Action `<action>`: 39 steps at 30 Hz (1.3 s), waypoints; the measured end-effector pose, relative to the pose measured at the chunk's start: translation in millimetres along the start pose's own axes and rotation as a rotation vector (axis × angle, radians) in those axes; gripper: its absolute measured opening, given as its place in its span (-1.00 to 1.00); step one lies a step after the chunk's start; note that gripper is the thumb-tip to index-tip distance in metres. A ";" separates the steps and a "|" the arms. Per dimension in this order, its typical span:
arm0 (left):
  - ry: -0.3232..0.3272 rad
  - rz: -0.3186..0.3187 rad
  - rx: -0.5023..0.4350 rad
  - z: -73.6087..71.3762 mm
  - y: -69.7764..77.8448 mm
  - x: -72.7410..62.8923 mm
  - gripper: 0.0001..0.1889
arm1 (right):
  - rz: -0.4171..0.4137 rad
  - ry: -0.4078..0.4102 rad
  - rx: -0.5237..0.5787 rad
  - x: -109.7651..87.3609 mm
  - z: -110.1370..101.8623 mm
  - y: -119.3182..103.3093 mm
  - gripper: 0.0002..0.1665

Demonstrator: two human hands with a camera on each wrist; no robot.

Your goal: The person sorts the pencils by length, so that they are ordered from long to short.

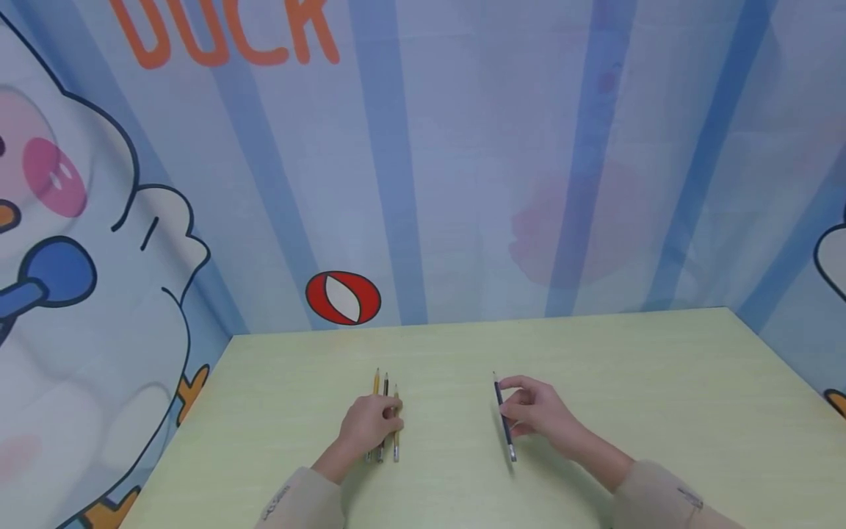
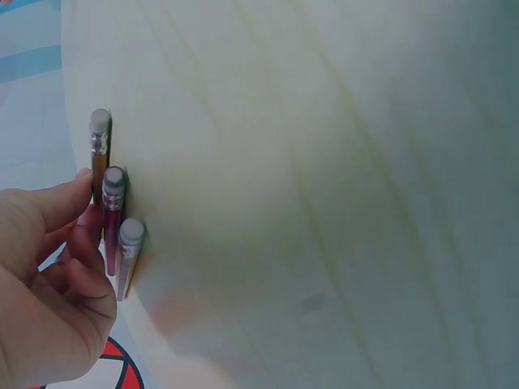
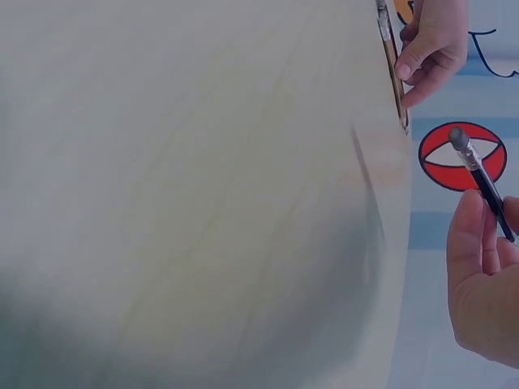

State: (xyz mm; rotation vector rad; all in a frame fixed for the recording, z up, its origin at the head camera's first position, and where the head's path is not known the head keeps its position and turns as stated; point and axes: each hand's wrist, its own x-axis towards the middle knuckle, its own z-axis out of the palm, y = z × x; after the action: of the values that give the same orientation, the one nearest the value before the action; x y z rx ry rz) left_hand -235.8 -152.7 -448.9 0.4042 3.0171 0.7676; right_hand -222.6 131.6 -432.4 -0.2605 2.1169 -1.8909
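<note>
Three pencils lie side by side at the left middle of the table in the head view: a yellow pencil (image 1: 376, 380), a dark pencil (image 1: 386, 383) and a second yellow pencil (image 1: 396, 447) on the right. Over them is my left hand (image 1: 370, 422), its thumb and a finger pinching the rightmost yellow pencil. In the left wrist view, the dark-red pencil (image 2: 111, 235) shows beside the fingers. To the right, my right hand (image 1: 538, 408) holds a dark blue pencil (image 1: 504, 419) between thumb and fingers, raised off the table with its eraser end towards me.
The pale yellow table (image 1: 628, 367) reaches back to a striped blue cloth backdrop (image 1: 463, 147). Printed on the cloth are a red and white ball (image 1: 343, 297) and a large white duck (image 1: 99, 353). A shadow falls on the table beneath the right forearm.
</note>
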 end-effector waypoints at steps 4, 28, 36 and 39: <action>-0.009 -0.002 -0.016 0.1 0.6 -0.2 -0.71 | -0.006 0.020 -0.006 10.5 11.9 -0.1 -0.51; -0.038 -0.057 -0.005 0.5 2.7 2.4 -0.69 | -0.035 0.017 -0.233 64.3 88.2 6.1 -0.66; -0.024 -0.034 0.003 0.9 1.0 3.2 -0.70 | -0.025 0.005 -0.321 72.1 97.7 11.1 -0.68; -0.026 -0.029 0.001 1.2 0.3 3.2 -0.70 | -0.033 0.012 -0.374 74.3 100.3 12.6 -0.69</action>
State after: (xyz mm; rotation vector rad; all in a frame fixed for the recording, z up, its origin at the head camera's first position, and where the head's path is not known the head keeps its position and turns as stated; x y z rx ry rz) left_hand -238.7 -151.1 -449.6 0.3662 2.9924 0.7529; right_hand -258.5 15.1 -461.6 -0.3645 2.4774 -1.5019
